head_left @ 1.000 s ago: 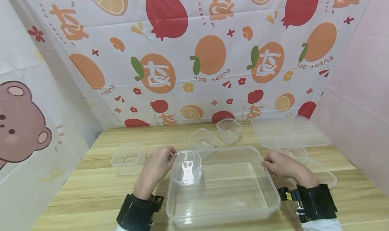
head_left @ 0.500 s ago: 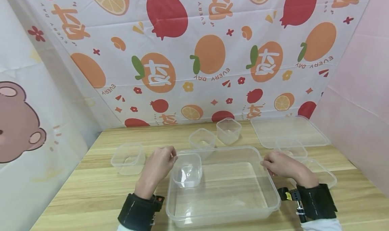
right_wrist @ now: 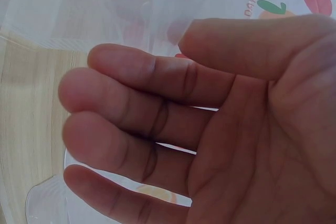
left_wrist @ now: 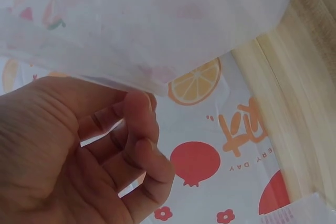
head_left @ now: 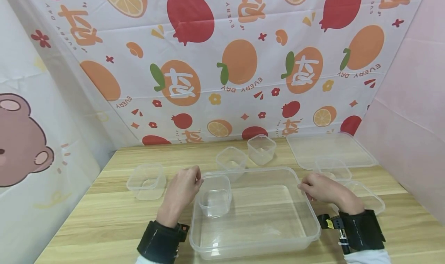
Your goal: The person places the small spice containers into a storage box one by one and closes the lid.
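Small tub (head_left: 214,196) has dropped lower into the big bin (head_left: 255,233) over the last second and now sits level near the bin's far-left corner; its earlier glare is gone, hands barely shifted. Head view: left hand (head_left: 182,190) is just outside the bin's left wall, fingers curled at the tub's left rim, touching or pinching it; can't tell whether the tub rests on the bin floor. Right hand (head_left: 321,190) is at the bin's right rim near the far corner, fingers curled over the edge, looks clamped on it. Bin sits on the tabletop (head_left: 104,217) right in front of the person. Other clear tubs: one left of the bin (head_left: 146,181), two behind it (head_left: 231,159) (head_left: 261,149), one more to the right (head_left: 333,168). Flat lid (head_left: 330,150) at far right, another clear piece (head_left: 368,200) just beside the right wrist. Black wrist straps (head_left: 160,242) on both arms. Left wrist view: left hand (left_wrist: 79,150) with fingers (left_wrist: 144,129) curled toward the palm, blurred clear plastic (left_wrist: 157,24) above them; contact not clear. Right wrist view: right hand (right_wrist: 210,124), fingers (right_wrist: 131,108) bent, thumb over them, clear plastic (right_wrist: 79,14) behind; grip itself not visible.
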`<state>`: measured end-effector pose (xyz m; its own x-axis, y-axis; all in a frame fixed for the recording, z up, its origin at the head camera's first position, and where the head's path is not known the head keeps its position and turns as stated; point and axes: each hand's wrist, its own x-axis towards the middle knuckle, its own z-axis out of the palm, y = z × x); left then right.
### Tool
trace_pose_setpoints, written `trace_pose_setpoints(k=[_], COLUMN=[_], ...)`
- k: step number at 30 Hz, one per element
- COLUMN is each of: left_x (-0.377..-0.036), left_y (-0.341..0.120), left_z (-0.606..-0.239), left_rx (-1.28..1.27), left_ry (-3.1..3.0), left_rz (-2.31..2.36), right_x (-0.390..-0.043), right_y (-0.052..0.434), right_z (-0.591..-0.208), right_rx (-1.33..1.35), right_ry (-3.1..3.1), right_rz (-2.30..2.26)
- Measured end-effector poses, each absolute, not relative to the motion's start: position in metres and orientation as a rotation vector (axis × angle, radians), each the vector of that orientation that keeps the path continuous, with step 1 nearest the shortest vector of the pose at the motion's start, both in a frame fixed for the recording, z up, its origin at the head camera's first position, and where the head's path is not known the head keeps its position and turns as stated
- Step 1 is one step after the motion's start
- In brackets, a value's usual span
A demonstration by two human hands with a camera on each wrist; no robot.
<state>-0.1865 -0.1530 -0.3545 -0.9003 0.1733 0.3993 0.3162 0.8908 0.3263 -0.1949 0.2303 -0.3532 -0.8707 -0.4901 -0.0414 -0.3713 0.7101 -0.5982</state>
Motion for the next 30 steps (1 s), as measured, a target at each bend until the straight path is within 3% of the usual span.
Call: trace_pose_setpoints(k=[18, 30], left_x=[-0.186, -0.183], left_y=[-0.15, -0.155], left_z=[-0.358, -0.347], left_rx=[-0.208, -0.262], left_ry=[-2.672, -2.826], left_rz=[-0.449, -0.551], right_x=[-0.196, -0.194], right_y=[0.229, 0.229], right_z=[-0.352, -0.351], right_rx=[-0.687, -0.664], right_ry=[2.721, 2.716], right_rz=[-0.877, -0.873])
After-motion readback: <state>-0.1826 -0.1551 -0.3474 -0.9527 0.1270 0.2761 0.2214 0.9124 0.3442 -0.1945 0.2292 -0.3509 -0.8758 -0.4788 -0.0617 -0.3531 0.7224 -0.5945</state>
